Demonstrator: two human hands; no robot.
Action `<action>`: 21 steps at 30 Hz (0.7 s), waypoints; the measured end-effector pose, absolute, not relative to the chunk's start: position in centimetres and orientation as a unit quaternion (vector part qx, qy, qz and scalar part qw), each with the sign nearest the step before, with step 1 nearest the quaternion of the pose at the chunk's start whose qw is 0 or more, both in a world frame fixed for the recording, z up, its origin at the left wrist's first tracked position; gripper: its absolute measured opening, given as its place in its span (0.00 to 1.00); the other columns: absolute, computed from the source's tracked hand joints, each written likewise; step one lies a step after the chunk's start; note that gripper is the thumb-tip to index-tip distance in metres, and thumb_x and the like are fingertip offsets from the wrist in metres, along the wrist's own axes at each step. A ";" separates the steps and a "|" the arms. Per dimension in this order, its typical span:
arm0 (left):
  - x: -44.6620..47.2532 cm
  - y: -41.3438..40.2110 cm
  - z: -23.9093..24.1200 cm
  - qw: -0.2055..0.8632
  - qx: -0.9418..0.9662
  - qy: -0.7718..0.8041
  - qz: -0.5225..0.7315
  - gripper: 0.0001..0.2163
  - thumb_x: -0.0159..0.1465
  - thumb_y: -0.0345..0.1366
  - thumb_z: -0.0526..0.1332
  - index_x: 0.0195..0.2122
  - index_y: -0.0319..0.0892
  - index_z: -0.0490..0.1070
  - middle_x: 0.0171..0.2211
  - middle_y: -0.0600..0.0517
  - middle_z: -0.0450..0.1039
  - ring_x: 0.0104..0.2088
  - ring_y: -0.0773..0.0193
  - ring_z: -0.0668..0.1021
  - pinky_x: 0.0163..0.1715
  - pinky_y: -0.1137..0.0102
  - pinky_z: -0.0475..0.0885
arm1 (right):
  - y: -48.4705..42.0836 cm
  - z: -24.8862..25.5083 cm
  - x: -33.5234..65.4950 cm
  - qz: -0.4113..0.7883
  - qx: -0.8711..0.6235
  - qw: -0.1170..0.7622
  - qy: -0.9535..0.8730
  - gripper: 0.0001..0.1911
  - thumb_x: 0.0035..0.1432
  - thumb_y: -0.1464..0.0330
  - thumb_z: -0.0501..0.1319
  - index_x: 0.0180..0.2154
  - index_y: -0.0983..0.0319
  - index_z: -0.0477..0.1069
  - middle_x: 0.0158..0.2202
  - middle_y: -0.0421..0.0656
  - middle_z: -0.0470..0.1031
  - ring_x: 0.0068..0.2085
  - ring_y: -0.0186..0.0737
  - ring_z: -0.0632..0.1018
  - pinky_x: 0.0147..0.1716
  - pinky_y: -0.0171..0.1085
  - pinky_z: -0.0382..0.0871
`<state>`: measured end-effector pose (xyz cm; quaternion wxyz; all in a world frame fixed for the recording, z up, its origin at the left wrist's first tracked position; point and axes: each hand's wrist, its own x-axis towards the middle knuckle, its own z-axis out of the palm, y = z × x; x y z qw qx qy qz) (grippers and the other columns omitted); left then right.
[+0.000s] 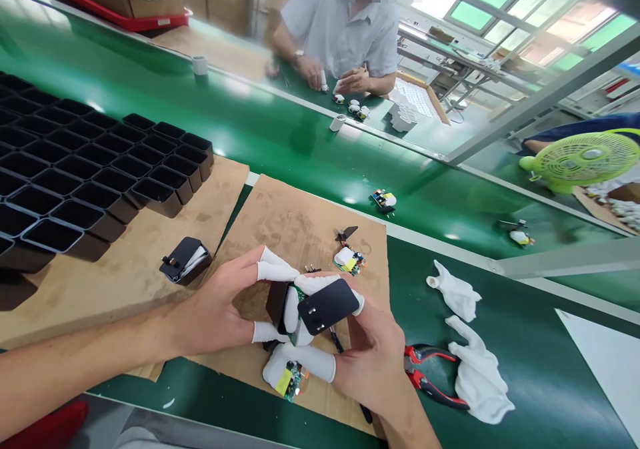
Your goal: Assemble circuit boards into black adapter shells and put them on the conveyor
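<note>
My left hand point(220, 309), with white finger cots on, is closed around a black plastic case point(276, 300) above the cardboard. My right hand point(373, 355), also in finger cots, grips a circuit board point(292, 309) with a white lump on it and a black cover plate point(330, 306) bearing two metal pins. The board sits at the mouth of the case; how deep it goes is hidden by fingers. Just below lies another circuit board point(287, 381) with yellow tape. A further board point(350, 259) rests beyond my hands. Left of them stands a case with a tilted cover point(186, 261).
Rows of black cases point(95, 169) fill the left side on cardboard point(300, 202). Red-handled pliers point(430, 377) and white cloth-like pieces point(480, 375) lie right. Boards sit on the green belt point(310, 149). A co-worker point(345, 35) handles parts opposite; a green fan point(590, 159) stands right.
</note>
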<state>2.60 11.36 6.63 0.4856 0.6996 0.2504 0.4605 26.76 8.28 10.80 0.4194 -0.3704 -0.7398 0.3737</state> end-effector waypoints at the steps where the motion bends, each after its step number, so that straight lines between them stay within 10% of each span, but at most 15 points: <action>1: 2.6 11.4 6.7 0.483 0.702 0.250 0.460 0.31 0.59 0.24 0.81 0.62 0.51 0.80 0.52 0.49 0.81 0.52 0.57 0.84 0.56 0.65 0.80 | 8.3 10.8 26.7 0.371 -0.370 0.418 -0.742 0.34 0.53 0.71 0.86 0.59 0.51 0.81 0.55 0.47 0.86 0.51 0.53 0.88 0.54 0.48 0.84; 21: 2.6 11.6 7.0 0.453 0.716 0.267 0.460 0.24 0.63 0.38 0.83 0.59 0.47 0.80 0.50 0.46 0.83 0.50 0.53 0.85 0.52 0.60 0.83 | 8.3 12.3 27.0 0.402 -0.385 0.491 -0.670 0.35 0.42 0.58 0.90 0.52 0.56 0.88 0.43 0.48 0.87 0.42 0.52 0.86 0.42 0.46 0.87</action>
